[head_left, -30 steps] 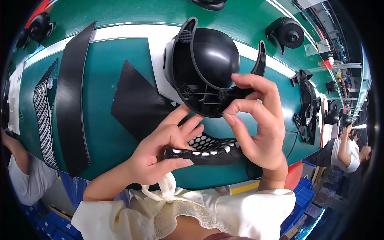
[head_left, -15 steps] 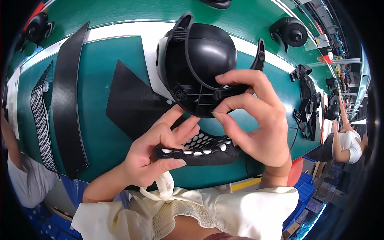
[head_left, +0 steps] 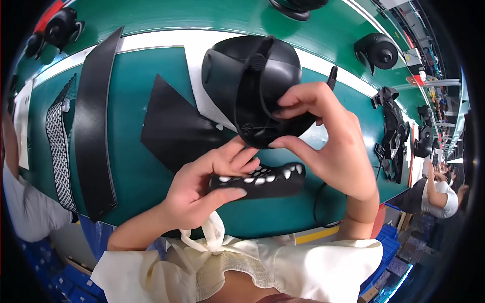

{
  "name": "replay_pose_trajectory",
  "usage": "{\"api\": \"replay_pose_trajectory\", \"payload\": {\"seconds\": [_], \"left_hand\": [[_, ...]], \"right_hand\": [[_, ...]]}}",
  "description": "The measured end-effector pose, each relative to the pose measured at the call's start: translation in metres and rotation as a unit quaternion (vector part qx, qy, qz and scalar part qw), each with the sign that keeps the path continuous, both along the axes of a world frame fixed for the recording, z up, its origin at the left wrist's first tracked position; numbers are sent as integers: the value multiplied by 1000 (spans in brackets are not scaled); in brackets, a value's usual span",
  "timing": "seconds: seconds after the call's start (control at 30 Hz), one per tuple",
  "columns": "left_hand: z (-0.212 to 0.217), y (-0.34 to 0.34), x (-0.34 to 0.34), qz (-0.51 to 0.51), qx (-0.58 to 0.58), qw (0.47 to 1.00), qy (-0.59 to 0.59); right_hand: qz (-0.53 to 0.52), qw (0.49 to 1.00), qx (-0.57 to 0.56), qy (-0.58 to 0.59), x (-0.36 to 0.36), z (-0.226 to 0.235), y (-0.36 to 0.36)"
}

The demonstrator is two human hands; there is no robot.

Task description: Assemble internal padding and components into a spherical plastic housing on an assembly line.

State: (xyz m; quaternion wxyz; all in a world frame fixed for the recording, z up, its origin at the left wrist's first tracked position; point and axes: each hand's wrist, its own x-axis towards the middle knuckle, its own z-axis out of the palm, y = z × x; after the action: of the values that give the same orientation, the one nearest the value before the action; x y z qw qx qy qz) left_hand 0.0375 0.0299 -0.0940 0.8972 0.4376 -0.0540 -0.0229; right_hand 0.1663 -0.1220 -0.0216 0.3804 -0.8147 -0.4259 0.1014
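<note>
My left hand (head_left: 202, 184) is closed on a curved black foam strip (head_left: 275, 188) with white spots along its upper edge, thumb in front and fingers behind. With the fingers and thumb of my right hand (head_left: 336, 139) I pinch the near rim of a glossy black helmet-like shell (head_left: 280, 60). A curved arm with a ribbed pad crosses the shell. Its near rim hangs just above my left fingertips; whether they touch is unclear. Behind my left hand lies a flat, angular black sheet (head_left: 177, 118).
To the left, a long black curved panel (head_left: 93, 126) lies beside a white-dotted mesh strip (head_left: 59, 151). Black straps (head_left: 391, 136) are on the right. Another black shell (head_left: 376, 50) rests on the green surface beyond the white strip. A co-worker (head_left: 439, 197) is at far right.
The shell has turned and tilted in my right hand, so its ribbed arm now crosses its middle. My left hand still holds the foam strip, slightly farther right in the picture.
</note>
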Motion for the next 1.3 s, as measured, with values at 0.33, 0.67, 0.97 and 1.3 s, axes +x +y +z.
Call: {"api": "replay_pose_trajectory", "payload": {"seconds": [0.33, 0.67, 0.97, 1.3], "left_hand": [[25, 1, -8, 160, 364, 918, -4], [10, 1, -4, 172, 282, 942, -56], [1, 4, 5, 28, 141, 982, -125], [0, 2, 3, 19, 109, 987, -114]], "right_hand": [[97, 972, 28, -212, -35, 18, 23], [102, 973, 108, -176, -34, 7, 15], [20, 985, 170, -27, -7, -8, 19], [25, 989, 147, 8, -6, -19, 16]]}}
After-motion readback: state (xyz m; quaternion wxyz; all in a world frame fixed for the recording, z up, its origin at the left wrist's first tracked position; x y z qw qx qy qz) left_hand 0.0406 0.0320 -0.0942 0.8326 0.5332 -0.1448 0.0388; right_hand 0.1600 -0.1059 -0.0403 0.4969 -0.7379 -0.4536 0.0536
